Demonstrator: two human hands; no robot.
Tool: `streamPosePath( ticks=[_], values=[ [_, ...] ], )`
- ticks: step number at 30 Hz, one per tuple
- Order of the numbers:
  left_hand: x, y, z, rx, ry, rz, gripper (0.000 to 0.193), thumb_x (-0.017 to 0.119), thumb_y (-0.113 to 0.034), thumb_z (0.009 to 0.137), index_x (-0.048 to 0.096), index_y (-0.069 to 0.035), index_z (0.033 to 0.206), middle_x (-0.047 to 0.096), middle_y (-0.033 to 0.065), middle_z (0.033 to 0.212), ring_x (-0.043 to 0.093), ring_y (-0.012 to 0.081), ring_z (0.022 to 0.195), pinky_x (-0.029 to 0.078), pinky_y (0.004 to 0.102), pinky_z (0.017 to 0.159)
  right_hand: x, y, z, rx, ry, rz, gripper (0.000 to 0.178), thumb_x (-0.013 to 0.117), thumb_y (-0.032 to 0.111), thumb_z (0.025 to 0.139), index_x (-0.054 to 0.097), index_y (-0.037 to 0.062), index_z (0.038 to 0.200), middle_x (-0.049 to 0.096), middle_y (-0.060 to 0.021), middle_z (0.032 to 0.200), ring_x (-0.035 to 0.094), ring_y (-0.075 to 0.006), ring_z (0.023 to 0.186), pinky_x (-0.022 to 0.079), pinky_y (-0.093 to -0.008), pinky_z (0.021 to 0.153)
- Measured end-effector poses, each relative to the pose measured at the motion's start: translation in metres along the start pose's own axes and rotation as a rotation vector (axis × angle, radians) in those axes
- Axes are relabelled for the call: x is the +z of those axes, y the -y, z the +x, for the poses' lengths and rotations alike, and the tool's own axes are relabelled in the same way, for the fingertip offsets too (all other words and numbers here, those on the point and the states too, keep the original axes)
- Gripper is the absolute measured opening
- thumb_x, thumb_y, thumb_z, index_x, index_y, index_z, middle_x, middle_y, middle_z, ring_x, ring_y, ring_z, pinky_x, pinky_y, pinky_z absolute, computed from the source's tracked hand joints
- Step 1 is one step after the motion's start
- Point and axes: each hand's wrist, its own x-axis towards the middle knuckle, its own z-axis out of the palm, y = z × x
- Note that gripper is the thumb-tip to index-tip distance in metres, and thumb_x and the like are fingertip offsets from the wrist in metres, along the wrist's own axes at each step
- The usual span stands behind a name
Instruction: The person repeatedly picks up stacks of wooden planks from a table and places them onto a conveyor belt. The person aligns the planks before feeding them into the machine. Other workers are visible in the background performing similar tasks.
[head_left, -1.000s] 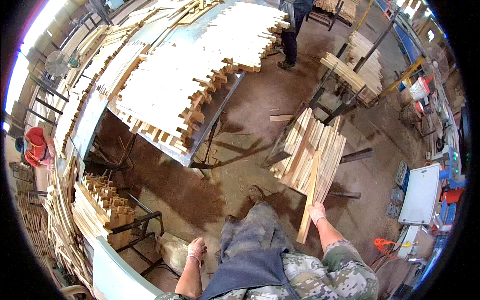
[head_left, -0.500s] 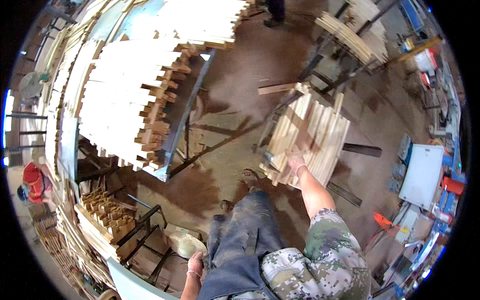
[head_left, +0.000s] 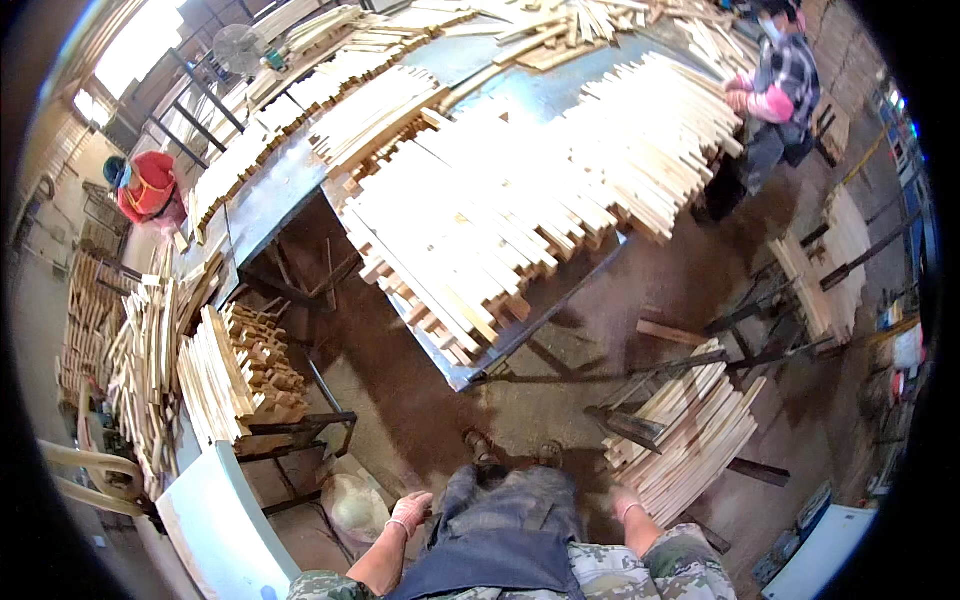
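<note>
One half-curled left hand [head_left: 410,513] sits toward seven o'clock, its grip loose with nothing visible in it, near a round pale object [head_left: 354,510]. Toward five o'clock, the right hand [head_left: 628,502] is at the near edge of a stack of wooden strips [head_left: 692,432]; whether its grip is wide or narrow, I cannot tell. That stack lies at four o'clock on a dark rack [head_left: 635,431].

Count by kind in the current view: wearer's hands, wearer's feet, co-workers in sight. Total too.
Wearer's hands: 2 (left hand; right hand, beside a wood stack)
Wearer's feet: 2 (left foot; right foot)
Co-workers: 2 (one in red; one in plaid)
Total: 6
</note>
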Motion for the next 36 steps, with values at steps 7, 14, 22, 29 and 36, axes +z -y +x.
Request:
streamPosePath(
  ticks=[7,14,22,29,36],
  values=[
    [-0.043,-0.050,0.049,0.073,0.060,-0.006,0.024,0.072,-0.030,0.091,0.076,-0.009,0.102,0.067,0.0035,0.084,0.062,0.0196,0.070,0.052,0.0375,0.065,-0.087,0.078,0.026,0.011,-0.185,0.831,0.047,0.061,0.037,0.098,0.071,-0.0036,0.119,0.073,-0.0268,0.117,0.071,-0.0433,0.104,0.058,-0.0519,0.089],
    [-0.053,-0.167,0.097,0.065,0.029,-0.423,0.014,0.072,-0.026,0.094,0.066,-0.016,0.086,0.060,-0.0004,0.074,0.056,0.0168,0.059,0.041,0.0325,0.050,-0.390,0.064,0.000,0.302,-0.850,1.018,0.066,0.066,0.036,0.100,0.054,-0.0070,0.149,0.061,-0.0298,0.148,0.057,-0.0419,0.141,0.043,-0.0432,0.119],
    [0.000,-0.376,0.099,0.500,-0.106,-0.474,0.049,0.071,-0.043,0.100,0.052,-0.014,0.134,0.062,0.0025,0.120,0.059,0.0203,0.102,0.050,0.0493,0.095,-0.690,-0.013,0.049,0.156,-1.354,0.892,0.070,0.067,0.039,0.099,0.049,0.0062,0.158,0.072,-0.0194,0.118,0.069,-0.0345,0.107,0.053,-0.0428,0.097],
    [0.051,-0.442,0.140,0.500,-0.068,-0.539,0.134,0.077,-0.078,0.083,0.001,-0.015,0.174,0.026,0.0189,0.175,0.025,0.0374,0.161,0.027,0.0634,0.124,-0.823,-0.013,0.139,0.344,-0.995,0.668,0.078,0.064,0.054,0.100,0.044,0.0141,0.164,0.060,-0.0270,0.149,0.059,-0.0444,0.136,0.047,-0.0509,0.115],
    [0.075,-0.496,0.076,0.319,-0.046,-0.554,0.138,0.076,-0.082,0.081,0.003,-0.011,0.174,0.034,0.0144,0.172,0.032,0.0308,0.158,0.032,0.0489,0.125,-0.826,0.003,0.120,0.318,-0.996,0.685,0.062,0.060,0.054,0.101,0.065,0.0011,0.133,0.068,-0.0309,0.132,0.066,-0.0490,0.119,0.050,-0.0562,0.102]
  ],
)
